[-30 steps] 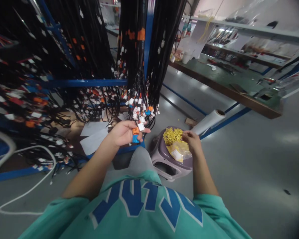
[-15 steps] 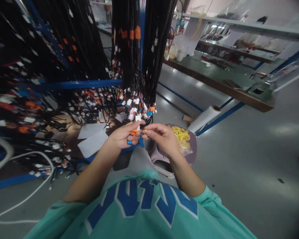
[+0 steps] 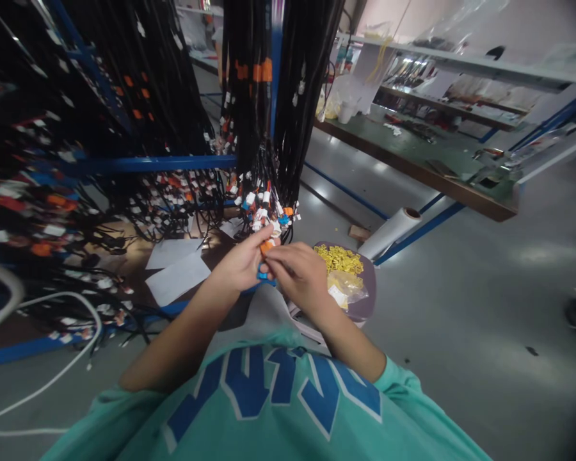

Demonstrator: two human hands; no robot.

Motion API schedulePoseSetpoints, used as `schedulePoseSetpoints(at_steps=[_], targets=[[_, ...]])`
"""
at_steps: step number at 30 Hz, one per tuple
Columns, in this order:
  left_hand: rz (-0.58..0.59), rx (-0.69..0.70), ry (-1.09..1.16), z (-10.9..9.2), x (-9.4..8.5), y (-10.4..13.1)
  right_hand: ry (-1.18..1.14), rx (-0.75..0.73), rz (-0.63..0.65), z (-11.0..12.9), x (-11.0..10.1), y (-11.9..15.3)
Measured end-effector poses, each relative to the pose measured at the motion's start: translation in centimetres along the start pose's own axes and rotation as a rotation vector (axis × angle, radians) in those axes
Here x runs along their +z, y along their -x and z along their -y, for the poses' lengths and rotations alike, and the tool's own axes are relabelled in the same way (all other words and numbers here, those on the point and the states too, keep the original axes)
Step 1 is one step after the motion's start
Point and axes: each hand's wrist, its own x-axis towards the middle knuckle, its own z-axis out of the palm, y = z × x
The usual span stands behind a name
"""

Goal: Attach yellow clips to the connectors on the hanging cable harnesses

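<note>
My left hand is closed around wire connectors at the lower end of a hanging cable bundle. An orange connector shows between its thumb and fingers, and a blue connector sits lower by the fingers. My right hand meets it from the right, thumb and fingers pinched against the orange connector; what lies in the pinch is hidden. Just above both hands hang white connectors on thin wires. Beside my right forearm, small yellow plastic parts lie heaped on a mauve stool.
Thick bundles of black cables hang from a blue rack ahead and left. White paper sheets lie on the lower shelf. A roll of clear film leans near the green-topped workbench. A white cord loops at left.
My right hand has moved left and turned over onto the orange connector. The yellow piece seen at its fingertips is now hidden. My left hand has opened its thumb upward slightly.
</note>
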Motion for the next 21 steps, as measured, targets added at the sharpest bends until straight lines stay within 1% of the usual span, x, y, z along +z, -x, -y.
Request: schedulePoseSetpoints(at_steps=[2,3,5,8,10,13,19,21], targets=[[0.058,0.0,-0.01,-0.2,-0.5,0.4,-0.042,0.049,-0.05,0.1,-0.4,-0.2],[0.069,0.012,-0.013,-0.3,-0.7,0.5,-0.075,0.086,-0.068,0.2,-0.6,-0.3],[0.061,0.045,-0.006,-0.3,-1.0,0.6,-0.172,0.192,-0.081,0.3,-0.9,-0.5],[0.016,0.066,0.035,0.0,-0.9,0.6,-0.353,0.375,-0.103,0.3,-1.2,-0.6],[0.0,0.065,0.058,0.0,-0.5,0.5,-0.416,0.433,-0.139,0.3,-1.3,-0.6],[-0.012,0.068,0.074,0.1,0.2,0.6,-0.397,0.423,-0.165,0.3,-1.4,-0.5],[-0.055,0.074,0.116,0.4,1.3,0.7,-0.25,0.33,-0.102,0.6,-1.8,-0.4],[-0.055,0.071,0.133,0.5,1.5,0.7,-0.196,0.314,-0.106,0.7,-1.9,-0.4]])
